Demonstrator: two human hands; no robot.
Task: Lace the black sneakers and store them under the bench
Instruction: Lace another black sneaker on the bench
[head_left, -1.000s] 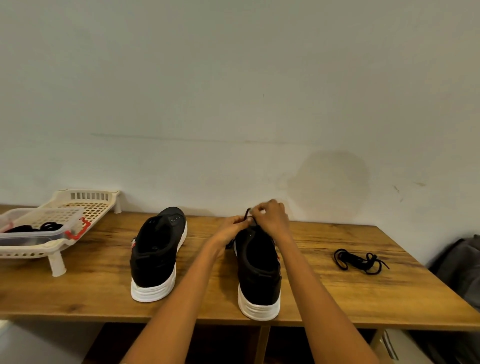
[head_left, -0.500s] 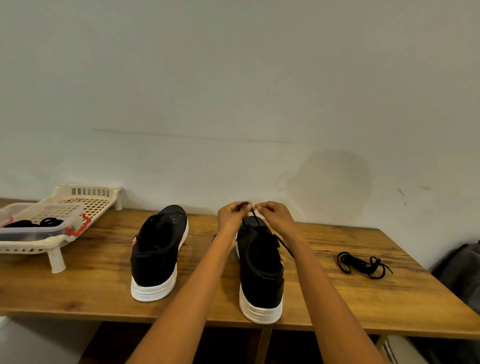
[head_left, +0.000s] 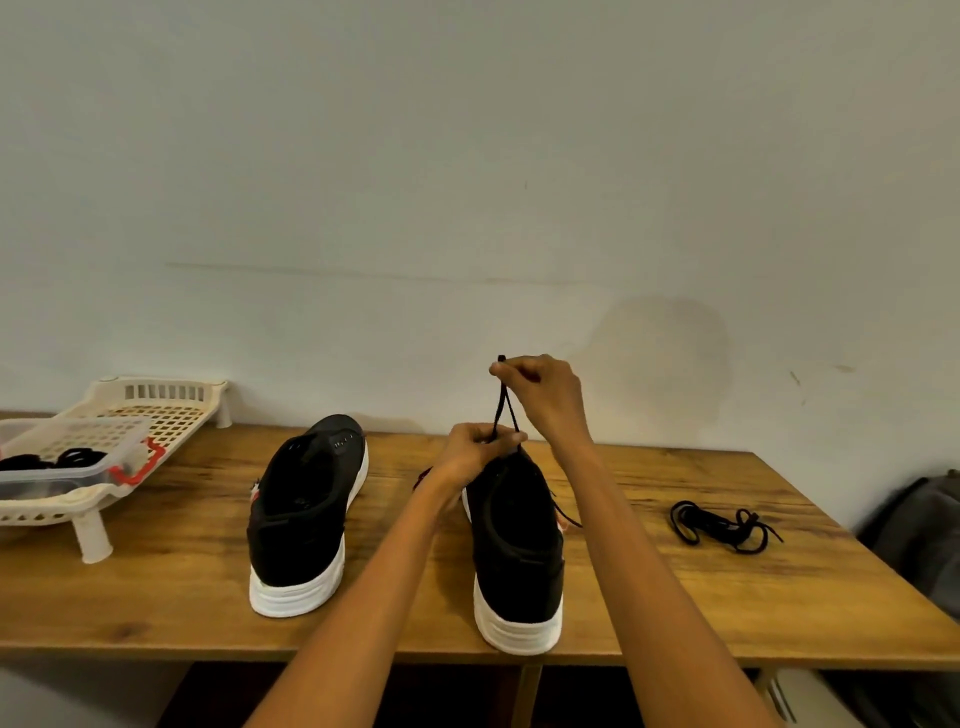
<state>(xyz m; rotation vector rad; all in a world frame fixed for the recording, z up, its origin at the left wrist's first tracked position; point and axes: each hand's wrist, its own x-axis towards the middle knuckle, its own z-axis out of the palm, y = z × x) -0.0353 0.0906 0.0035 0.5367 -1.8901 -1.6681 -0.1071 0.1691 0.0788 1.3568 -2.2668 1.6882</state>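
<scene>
Risen above the toe since a moment ago, the right hand (head_left: 540, 395) pinches a lace (head_left: 503, 402) pulled up from the right sneaker (head_left: 514, 545), which the left hand (head_left: 475, 449) grips; left sneaker (head_left: 306, 514) and spare lace (head_left: 722, 522) rest on the tabletop (head_left: 675, 597).

Two black sneakers with white soles stand on the wooden tabletop (head_left: 156, 597): one (head_left: 306, 514) left of the hands, one (head_left: 517, 551) beneath them. One loose black shoelace (head_left: 722, 522) lies to their right, one cream plastic basket (head_left: 156, 410) far left.
</scene>
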